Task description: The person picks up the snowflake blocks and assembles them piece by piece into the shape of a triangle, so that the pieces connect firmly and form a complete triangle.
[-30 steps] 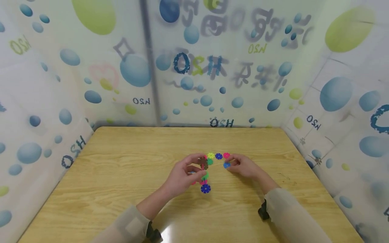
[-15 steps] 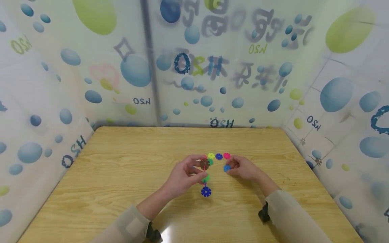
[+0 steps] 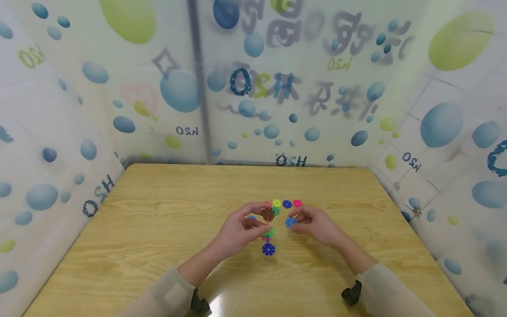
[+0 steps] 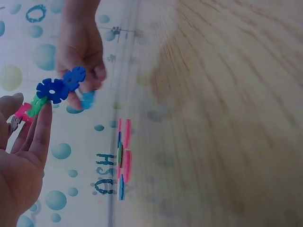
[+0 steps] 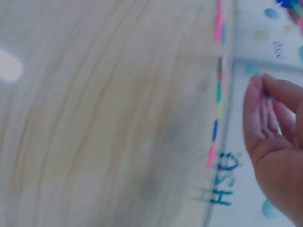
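Observation:
My left hand (image 3: 239, 229) holds a chain of interlocking flower-shaped plastic discs. A brown disc (image 3: 268, 214) is at its upper end, then a pink one seen edge-on and a green disc (image 3: 269, 232). Two dark blue ones finish the chain, the lowest a dark blue disc (image 3: 268, 249) in the head view. In the left wrist view, the chain's end disc (image 4: 74, 79) juts out past the fingers. Right of the chain, my right hand (image 3: 318, 224) pinches a light blue disc (image 3: 290, 223), apart from the chain. That disc is mostly hidden by the fingers in the right wrist view.
Behind the hands, loose discs lie flat on the wooden table (image 3: 178, 198): yellow (image 3: 277, 203), dark blue (image 3: 287, 204), pink (image 3: 297, 203) and green (image 3: 275, 211). Others, including a light blue disc (image 3: 251, 217), are partly hidden by the left hand. Printed curtains surround the table.
My right hand, with the light blue disc, has moved away from the loose discs, toward me and left, closer to the chain. The left hand keeps its hold almost in place.

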